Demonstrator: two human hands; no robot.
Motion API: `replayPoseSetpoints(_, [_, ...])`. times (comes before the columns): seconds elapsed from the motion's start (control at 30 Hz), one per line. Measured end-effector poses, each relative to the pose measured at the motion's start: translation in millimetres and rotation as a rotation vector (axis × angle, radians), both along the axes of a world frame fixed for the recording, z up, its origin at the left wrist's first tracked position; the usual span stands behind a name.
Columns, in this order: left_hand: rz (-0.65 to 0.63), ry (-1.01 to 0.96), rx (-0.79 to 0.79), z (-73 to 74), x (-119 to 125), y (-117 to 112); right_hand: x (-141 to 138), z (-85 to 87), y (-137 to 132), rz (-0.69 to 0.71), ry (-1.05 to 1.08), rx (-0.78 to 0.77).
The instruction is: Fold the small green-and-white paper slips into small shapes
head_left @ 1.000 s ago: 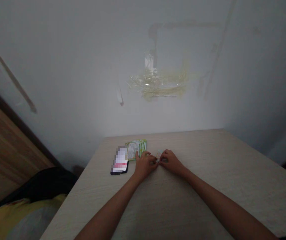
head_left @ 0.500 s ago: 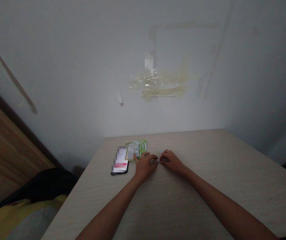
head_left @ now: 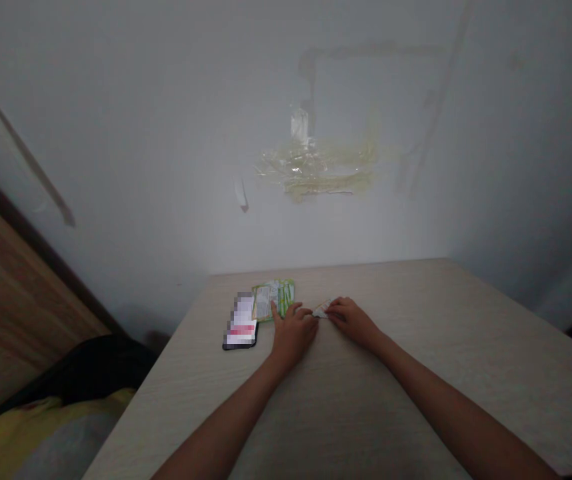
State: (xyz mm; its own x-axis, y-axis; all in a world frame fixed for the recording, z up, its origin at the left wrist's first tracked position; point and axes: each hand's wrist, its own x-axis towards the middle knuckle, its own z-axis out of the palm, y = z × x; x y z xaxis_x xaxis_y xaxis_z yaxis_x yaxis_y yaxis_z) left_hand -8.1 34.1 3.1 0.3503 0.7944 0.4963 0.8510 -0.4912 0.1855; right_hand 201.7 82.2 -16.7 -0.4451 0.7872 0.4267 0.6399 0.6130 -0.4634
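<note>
My right hand [head_left: 350,317] pinches the right end of a small, pale, folded piece of paper [head_left: 321,310] just above the table. Beside it, my left hand [head_left: 293,335] rests with its fingers apart, its fingertips at the paper's left end. The left thumb reaches onto the lower edge of some green and white printed packets [head_left: 282,293], fanned in a small overlapping pile. To the left of that hand lies a phone [head_left: 249,339] with its screen lit and partly blurred out. What is printed on the paper is too small to read.
Both forearms lie over a pale wood-grain table [head_left: 396,420]. Its far edge meets a grey wall [head_left: 166,133] with tape remnants [head_left: 311,163]. A wooden panel [head_left: 11,280] and a yellow and grey cloth item [head_left: 51,433] are at the left.
My hands have drawn slightly apart, the right one moving a little to the right, and more of the folded paper shows between them. The phone and packets stay in place.
</note>
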Motion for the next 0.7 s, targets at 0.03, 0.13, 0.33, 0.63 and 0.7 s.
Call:
replayPoseSetpoints(0.03, [0.006,0.013,0.014,-0.5,0.4,-0.3,0.6,0.0,0.1,-0.004,0.001,0.004])
replayPoseSetpoints(0.13, [0.015,0.059,0.047,-2.0,0.4,-1.0,0.6,0.0,-1.0,-0.003,-0.005,0.02])
replayPoseSetpoints(0.33, [0.036,0.123,0.053,-3.0,-2.4,-1.8,-0.1,0.0,-5.3,0.036,-0.07,0.076])
replayPoseSetpoints(0.63, [0.054,0.12,-0.003,3.2,-0.8,-7.3,-0.1,7.3,-8.8,0.038,-0.149,0.029])
replayPoseSetpoints(0.7, [0.064,0.112,-0.018,4.3,-0.3,-8.1,-0.2,8.0,-8.9,0.04,-0.156,0.015])
